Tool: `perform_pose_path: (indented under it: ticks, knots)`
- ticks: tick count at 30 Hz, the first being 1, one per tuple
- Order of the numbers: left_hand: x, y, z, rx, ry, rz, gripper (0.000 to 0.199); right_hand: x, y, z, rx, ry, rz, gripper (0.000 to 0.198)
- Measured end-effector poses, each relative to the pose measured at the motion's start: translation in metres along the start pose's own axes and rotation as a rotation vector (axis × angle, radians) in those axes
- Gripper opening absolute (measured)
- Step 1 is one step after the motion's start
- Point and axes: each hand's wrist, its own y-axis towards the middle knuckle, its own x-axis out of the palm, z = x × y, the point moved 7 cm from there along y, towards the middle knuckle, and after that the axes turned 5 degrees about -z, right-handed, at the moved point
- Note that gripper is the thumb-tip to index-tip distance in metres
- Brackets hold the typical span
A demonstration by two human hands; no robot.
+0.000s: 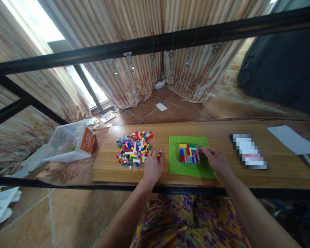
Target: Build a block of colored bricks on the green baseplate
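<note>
Bricks (130, 151) lie heaped between clear bin (87, 139) and green baseplate (175, 168).

Overexposed window (43, 22) upper left, soft shadows, stretched edges, pixelated patch (249, 150) right

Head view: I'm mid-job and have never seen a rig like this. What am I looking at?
There's no machine: a person works bare-handed, and this single picture comes from a camera worn on their head, looking forward and down.

On the wooden tabletop lie a pile of coloured bricks, a green baseplate carrying a brick patchwork and, farther right, a pixelated item.

The left hand is at the pile's right edge; small bricks beside it may be held. The right hand is at the patchwork's right edge; I can't tell whether it holds anything.
</note>
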Motion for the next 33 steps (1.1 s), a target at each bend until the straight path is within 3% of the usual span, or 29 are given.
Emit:
perform_pose_path:
  ticks: [5,8,12,14,17,21,33]
  knots:
    - [0.005,0.005,-0.001,0.009,0.03,-0.029,0.022,-0.003,-0.001,0.001,-0.012,0.069,0.016,0.04]
    - [0.004,0.003,-0.003,0.015,-0.006,-0.011,0.024,-0.012,-0.008,-0.001,-0.03,0.103,0.11,0.039]
    - [-0.001,-0.003,0.001,0.045,-0.178,0.018,0.024,-0.016,-0.034,-0.027,-0.115,0.024,0.208,0.037]
    - [-0.004,-0.007,0.012,0.063,-0.281,-0.002,0.02,-0.003,-0.05,-0.047,-0.192,0.027,0.127,0.036]
    - [-0.005,-0.015,0.037,0.118,-0.446,-0.111,0.015,0.033,-0.074,-0.073,-0.275,0.071,-0.159,0.032]
    - [-0.007,-0.027,0.066,0.181,-0.621,-0.232,0.024,0.059,-0.097,-0.083,-0.245,0.192,-0.374,0.025]
    - [0.012,-0.036,0.081,0.164,-0.709,-0.388,0.016,0.052,-0.11,-0.048,0.117,0.647,-0.395,0.035]
